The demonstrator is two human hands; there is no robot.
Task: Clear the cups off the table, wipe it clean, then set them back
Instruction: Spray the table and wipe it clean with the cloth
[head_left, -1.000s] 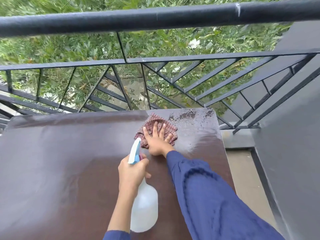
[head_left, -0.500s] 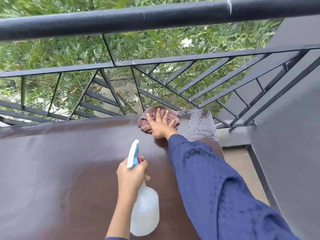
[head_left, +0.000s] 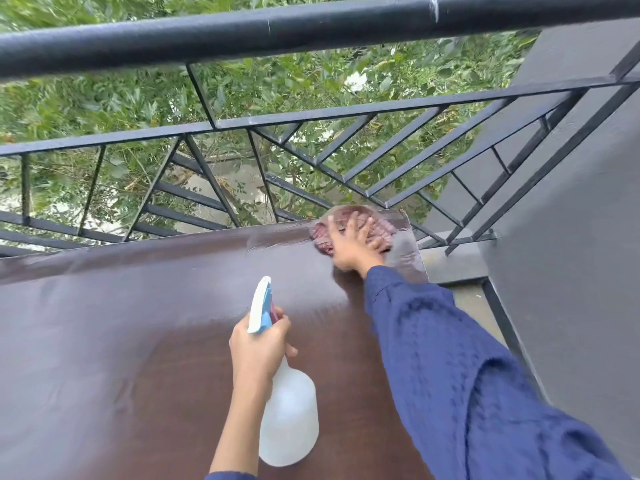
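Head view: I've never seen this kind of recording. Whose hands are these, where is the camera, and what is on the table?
No machine here: a person's two bare hands, filmed by a wide-angle camera worn on the head, looking forward and down. The left hand holds a white spray bottle by its blue trigger head, over the brown table. The right hand, in a blue sleeve, presses a reddish cloth flat at the table's far right corner, beside a black railing. No cups are in view.

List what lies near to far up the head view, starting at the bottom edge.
Spray bottle, gripped by the left hand → brown table → right hand pressing the checked cloth → black railing → green foliage.
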